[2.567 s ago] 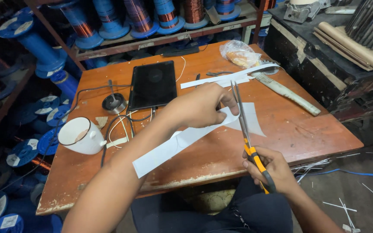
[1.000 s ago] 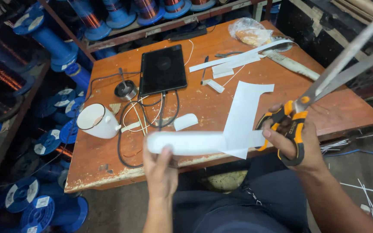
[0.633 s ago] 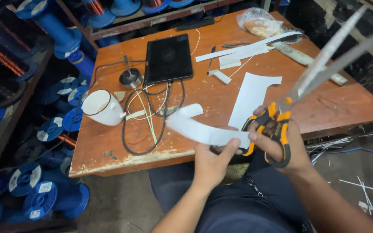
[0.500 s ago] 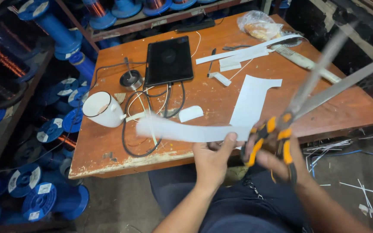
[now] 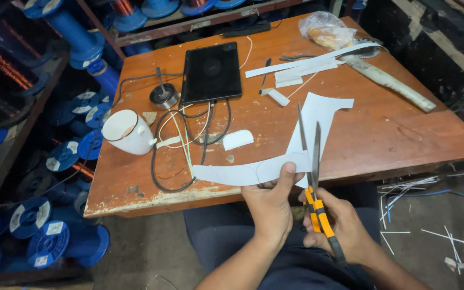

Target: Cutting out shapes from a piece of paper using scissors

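Paper strip [image 5: 253, 172] in left hand [image 5: 270, 207], scissors [image 5: 313, 177] handles hidden by right hand [image 5: 345, 228]

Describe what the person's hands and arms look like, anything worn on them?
Both the left hand and the right hand are bare: no gloves, rings, watch or bands show. Both forearms are uncovered too, with no sleeve reaching into view. Short fingernails, unpainted on the left thumb.

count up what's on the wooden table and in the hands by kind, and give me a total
Scissors, in the right hand: 1
White strip, held by the left hand: 1
Large white cut sheet: 1
Black tablet: 1
White mug: 1
Clear bag: 1
Round metal part: 1
Total: 7, leaving out small white offcuts and cables.
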